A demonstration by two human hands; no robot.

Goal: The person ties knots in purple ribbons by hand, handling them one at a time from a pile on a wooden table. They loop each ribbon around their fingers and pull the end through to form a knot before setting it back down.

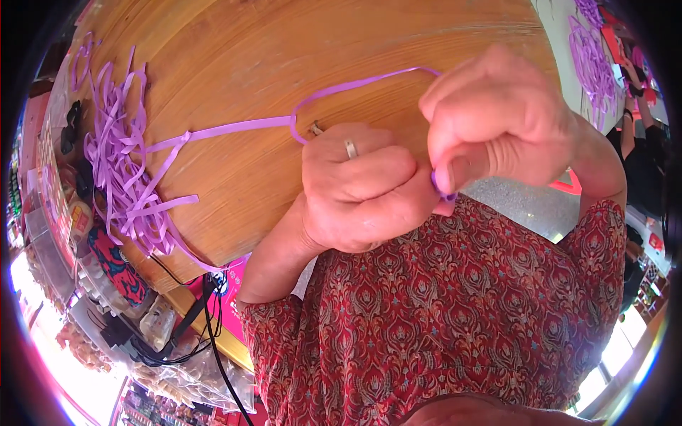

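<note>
My left hand point(369, 188), with a ring on one finger, is closed in front of my body and grips a narrow purple ribbon point(355, 86). The ribbon arcs over the wooden table from the left hand toward my right hand point(501, 121). That hand is closed too, its thumb and finger pinching a small dark purple bit of ribbon point(444, 186) at the left fingertips; its exact form is mostly covered. A small metal piece point(316, 128) shows beside the left knuckles, and I cannot tell whether it is held. A flat ribbon strand point(241, 126) runs leftward from the loop.
A tangled heap of purple ribbons point(128, 156) lies along the left part of the wooden table point(234, 64). Black cables point(211, 319) hang off its near left edge beside plastic bags and boxes. At the far right, more purple ribbon point(593, 64) lies near another person's arm point(643, 106).
</note>
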